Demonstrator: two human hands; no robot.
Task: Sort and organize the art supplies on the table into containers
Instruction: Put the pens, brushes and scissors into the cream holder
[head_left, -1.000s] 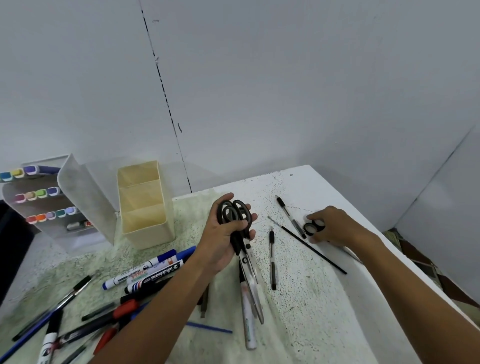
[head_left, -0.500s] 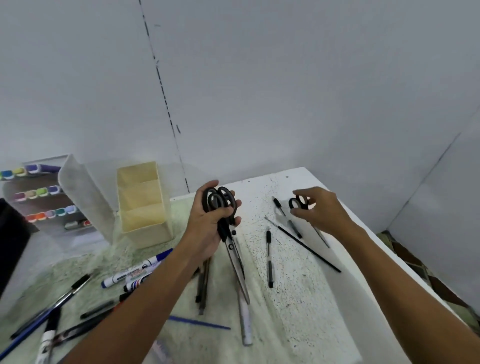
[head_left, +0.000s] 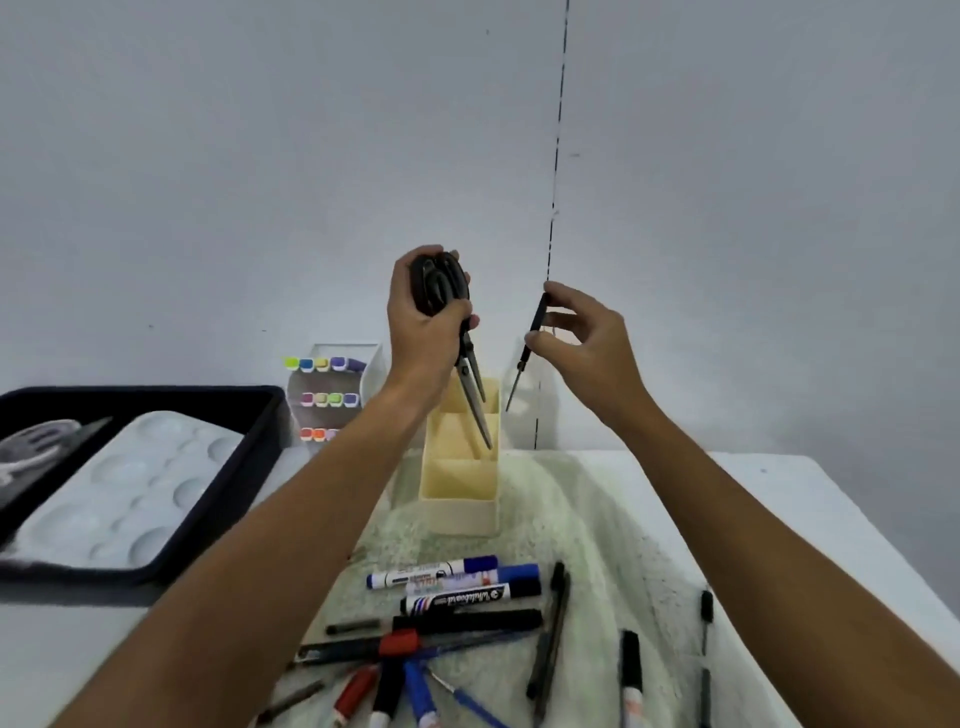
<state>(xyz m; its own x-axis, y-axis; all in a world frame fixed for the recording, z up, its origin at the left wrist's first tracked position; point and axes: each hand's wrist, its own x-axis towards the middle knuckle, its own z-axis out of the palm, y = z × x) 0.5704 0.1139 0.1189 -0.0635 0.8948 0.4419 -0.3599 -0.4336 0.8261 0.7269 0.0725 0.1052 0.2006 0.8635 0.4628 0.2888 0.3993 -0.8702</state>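
Black-handled scissors (head_left: 457, 343), clamped in your left hand (head_left: 426, 332), now hang over the cream organizer (head_left: 460, 493), right hand (head_left: 576, 345) pinching small scissors (head_left: 527, 348) lifted off the table (head_left: 779, 499)—drop-in next.

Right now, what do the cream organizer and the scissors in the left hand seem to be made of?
Cream organizer: probably plastic, with smooth, matte, thin moulded walls. Scissors: grey, tapering blades that look like metal, with glossy black handles, likely plastic, gripped by the left hand.
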